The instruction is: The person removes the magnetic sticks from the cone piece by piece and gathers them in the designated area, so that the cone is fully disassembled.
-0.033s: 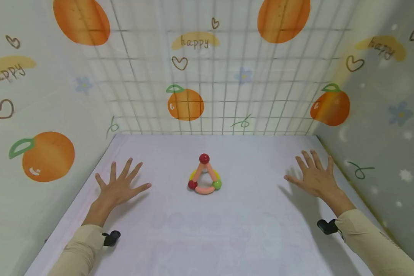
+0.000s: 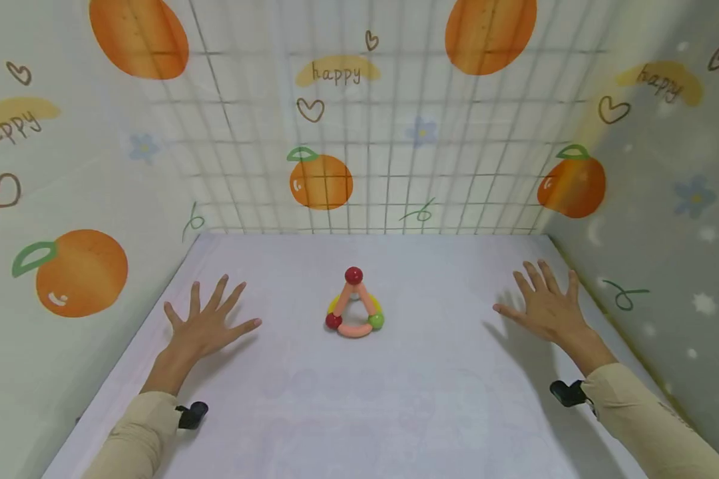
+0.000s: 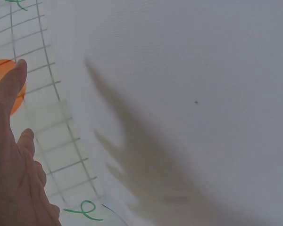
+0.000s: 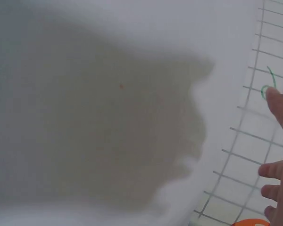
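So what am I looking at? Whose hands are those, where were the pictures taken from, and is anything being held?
There's no robot here. Each grip is someone's bare hand: the left grip and the right grip, both with fingers spread over a pale table.

The big picture comes from a camera worn on the head, looking forward and down. The two smaller ones come from cameras on the wrists, so each shows part of one hand beside its shadow. The black gadget at the left wrist is probably one of those cameras.

On the table sits a colourful toy with a red ball on top. The oranges behind are only printed pictures. Neither grip holds anything or touches the toy.
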{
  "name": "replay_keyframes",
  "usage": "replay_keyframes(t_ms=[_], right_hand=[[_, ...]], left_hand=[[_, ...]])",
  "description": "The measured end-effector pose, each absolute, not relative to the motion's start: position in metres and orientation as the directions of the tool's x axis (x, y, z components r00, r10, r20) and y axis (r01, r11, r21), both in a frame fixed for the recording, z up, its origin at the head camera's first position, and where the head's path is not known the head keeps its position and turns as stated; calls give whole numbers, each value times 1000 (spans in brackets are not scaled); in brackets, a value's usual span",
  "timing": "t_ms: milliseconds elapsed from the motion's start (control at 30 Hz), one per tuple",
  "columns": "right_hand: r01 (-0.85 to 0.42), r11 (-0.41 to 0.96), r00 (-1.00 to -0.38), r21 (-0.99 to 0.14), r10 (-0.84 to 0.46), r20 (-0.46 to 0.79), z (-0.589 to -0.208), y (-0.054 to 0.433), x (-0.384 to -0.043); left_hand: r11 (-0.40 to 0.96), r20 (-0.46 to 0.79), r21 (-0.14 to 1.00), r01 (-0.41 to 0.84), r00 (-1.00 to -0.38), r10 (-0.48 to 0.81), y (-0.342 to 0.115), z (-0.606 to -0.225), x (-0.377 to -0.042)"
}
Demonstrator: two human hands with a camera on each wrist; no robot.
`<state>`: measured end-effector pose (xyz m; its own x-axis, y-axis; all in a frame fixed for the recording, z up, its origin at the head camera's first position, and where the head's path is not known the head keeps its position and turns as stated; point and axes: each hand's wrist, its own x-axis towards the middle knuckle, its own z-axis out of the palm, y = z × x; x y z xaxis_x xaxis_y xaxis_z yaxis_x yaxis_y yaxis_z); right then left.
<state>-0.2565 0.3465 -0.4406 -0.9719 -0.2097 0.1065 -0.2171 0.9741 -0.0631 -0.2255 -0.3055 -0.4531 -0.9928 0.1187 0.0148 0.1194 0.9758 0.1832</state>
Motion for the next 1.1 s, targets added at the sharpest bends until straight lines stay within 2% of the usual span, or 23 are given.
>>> replay_keyframes(t_ms=[167, 300, 633, 833, 1100], right_hand=[[-233, 965, -967, -117, -218, 131, -439, 336, -248], [-300, 941, -936, -159, -258, 238, -434, 316, -244], [-480, 791, -861, -380, -341, 377, -425, 239, -251], [-575, 711, -798, -406, -379, 468, -423, 206, -261], [-602, 657, -788, -454, -393, 474, -428, 179, -266]], left_hand=[[969, 36, 201, 144, -990, 140, -299, -455, -226], [951, 104, 246, 186, -981, 165, -283, -453, -233], [807, 208, 524, 270, -960, 186, -217, -448, -244], [677, 245, 664, 318, -947, 205, -189, -450, -257], [541, 268, 756, 368, -929, 257, -163, -460, -266]])
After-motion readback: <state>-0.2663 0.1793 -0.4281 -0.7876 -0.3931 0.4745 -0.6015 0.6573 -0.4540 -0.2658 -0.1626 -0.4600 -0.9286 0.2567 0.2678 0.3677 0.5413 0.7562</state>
